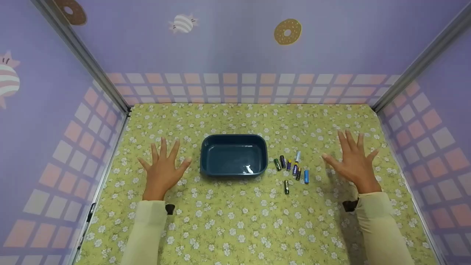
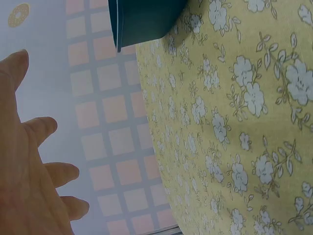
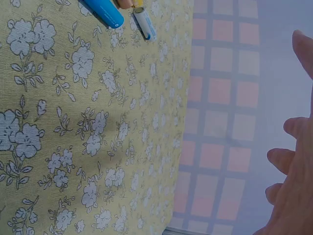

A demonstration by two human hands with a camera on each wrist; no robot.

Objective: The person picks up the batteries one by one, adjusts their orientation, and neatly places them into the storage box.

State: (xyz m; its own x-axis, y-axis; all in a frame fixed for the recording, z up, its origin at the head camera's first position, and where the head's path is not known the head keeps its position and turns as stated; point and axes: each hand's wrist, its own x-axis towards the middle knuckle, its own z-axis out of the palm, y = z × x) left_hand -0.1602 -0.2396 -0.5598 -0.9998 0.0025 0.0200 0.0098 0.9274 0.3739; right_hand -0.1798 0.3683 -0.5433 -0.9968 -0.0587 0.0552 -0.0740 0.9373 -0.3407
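Observation:
In the head view a dark teal rectangular basin (image 1: 234,173) stands on the table. Several batteries lie loosely grouped just right of it, among them a blue battery (image 1: 306,176), a pale blue and white battery (image 1: 297,156) and a dark green battery (image 1: 286,187) nearer the person. My left hand (image 1: 163,171) is spread left of the basin, holding nothing. To the right of the batteries, my right hand (image 1: 355,162) has its fingers spread as well and touches no object. The right wrist view shows the blue battery (image 3: 103,11) at its top edge.
A yellow-green floral cloth (image 1: 228,228) covers the table. Purple walls with pink and white checks (image 1: 230,89) enclose the back and both sides, with metal posts (image 1: 88,59) at the corners.

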